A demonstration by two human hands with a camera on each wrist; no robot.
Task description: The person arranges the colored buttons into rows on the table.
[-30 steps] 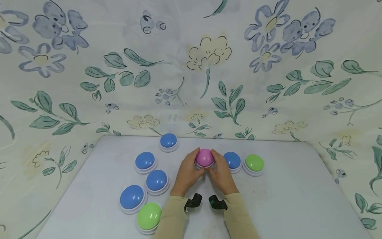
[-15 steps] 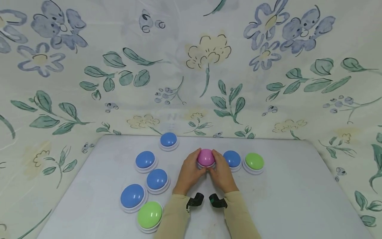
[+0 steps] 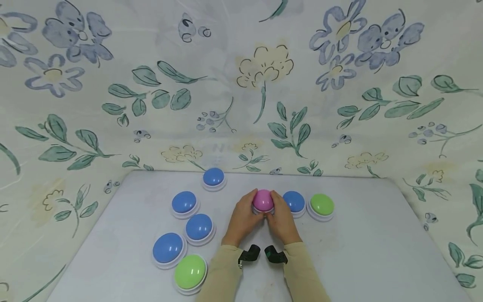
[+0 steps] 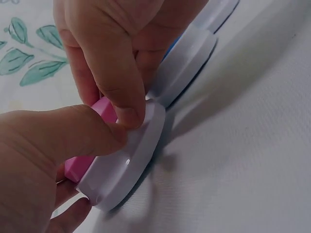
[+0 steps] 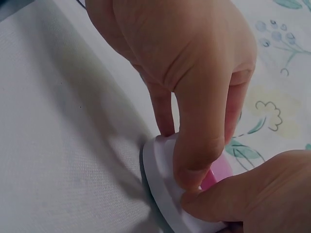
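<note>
A pink dome push button [image 3: 263,200] with a round white base [image 4: 138,158] sits on the white table, held from both sides. My left hand [image 3: 242,219] grips its left side, thumb at the near edge. From the right, my right hand [image 3: 282,221] holds it the same way, and the two thumb tips meet at the front of the base. Just beyond the right fingers is a blue push button [image 3: 294,201], partly covered by that hand. A green push button [image 3: 322,204] stands beside the blue one, their bases close together.
Left of the hands, several more buttons stand on the white table [image 3: 362,251]: a far blue button [image 3: 213,177], other blue ones nearer, and a large green button [image 3: 190,272] beside the left sleeve. A flower-patterned cloth [image 3: 226,88] rises behind the table's back edge.
Both hands have slid the pink button slightly to the right, closer to the blue button. The other buttons have stayed where they were.
</note>
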